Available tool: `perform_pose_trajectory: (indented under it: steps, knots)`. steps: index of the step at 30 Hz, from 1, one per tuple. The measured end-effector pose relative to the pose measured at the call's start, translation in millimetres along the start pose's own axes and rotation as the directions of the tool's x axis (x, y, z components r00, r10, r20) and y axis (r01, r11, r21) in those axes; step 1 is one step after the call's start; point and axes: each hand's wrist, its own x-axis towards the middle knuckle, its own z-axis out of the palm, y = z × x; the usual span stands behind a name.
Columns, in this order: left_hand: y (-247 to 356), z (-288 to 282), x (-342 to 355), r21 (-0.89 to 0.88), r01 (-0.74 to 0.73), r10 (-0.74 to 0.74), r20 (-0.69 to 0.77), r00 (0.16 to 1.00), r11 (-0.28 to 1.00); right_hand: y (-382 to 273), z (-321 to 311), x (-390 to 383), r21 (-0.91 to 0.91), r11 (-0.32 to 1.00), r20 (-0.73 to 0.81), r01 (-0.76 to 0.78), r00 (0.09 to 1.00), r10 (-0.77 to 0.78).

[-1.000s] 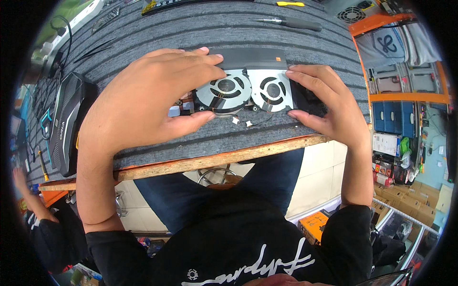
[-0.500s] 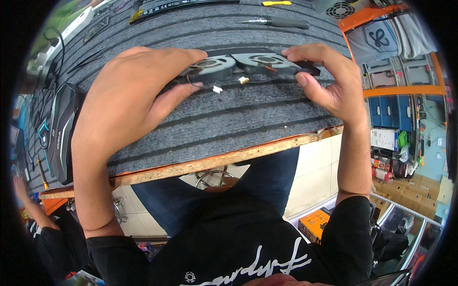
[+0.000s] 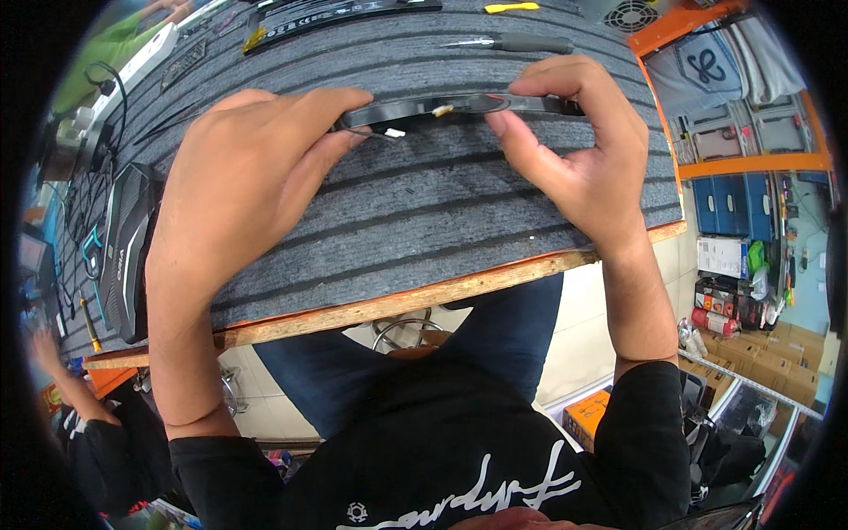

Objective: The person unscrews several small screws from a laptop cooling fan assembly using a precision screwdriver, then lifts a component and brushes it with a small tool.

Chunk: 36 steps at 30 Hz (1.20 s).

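A black laptop cooling-fan assembly (image 3: 411, 112) is held up over the grey striped mat, its thin edge turned toward me. My left hand (image 3: 243, 168) pinches its left end between thumb and fingers. With thumb and index finger, my right hand (image 3: 583, 146) grips it right of the middle, and the right end sticks out under my fingers. A white plug (image 3: 395, 133) on a dark wire hangs near my left thumb. A second, yellowish plug (image 3: 442, 111) lies against the middle of the edge. The round fan faces are hidden.
Beyond my hands lie a grey-handled pointed tool (image 3: 517, 42), a yellow pry tool (image 3: 511, 8) and a black battery pack (image 3: 353, 12). A black case (image 3: 125, 252) sits left of my left arm. The mat ends at a wooden table edge (image 3: 415, 293). Another person's hand (image 3: 44, 352) shows far left.
The fan assembly has tilted from showing its round fan faces to edge-on. My right hand has shifted left along it, and the hanging plugs have moved up and left.
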Motion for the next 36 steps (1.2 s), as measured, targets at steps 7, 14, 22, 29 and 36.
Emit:
perform_pose_trajectory:
  steps: [7, 14, 22, 29, 36]
  knots:
    - [3.5, -1.7, 1.7, 0.026, -0.010, 0.010, 0.018, 1.000, 1.000, -4.8, 5.6, -0.2, 0.065, 0.993, -0.036, -0.096, 0.994, 0.098]
    - [2.9, 1.5, -0.5, 0.014, -0.031, 0.031, -0.013, 0.999, 0.999, -23.7, -8.3, 15.2, -0.120, 0.992, 0.145, 0.042, 0.989, -0.024]
    - [7.8, -0.4, -1.2, 0.031, -0.022, 0.022, 0.019, 1.000, 0.999, -25.8, -4.6, 17.6, -0.194, 0.979, 0.116, 0.063, 0.992, -0.041]
    - [7.5, 1.3, -1.0, 0.025, -0.056, 0.057, -0.010, 0.998, 0.998, -24.1, 1.0, 13.5, -0.145, 0.989, 0.058, 0.028, 0.998, -0.020]
    - [8.9, 1.0, -0.6, 0.003, -0.045, 0.045, -0.001, 0.999, 0.999, -14.4, 1.1, 8.2, -0.134, 0.991, 0.018, -0.018, 1.000, 0.020]
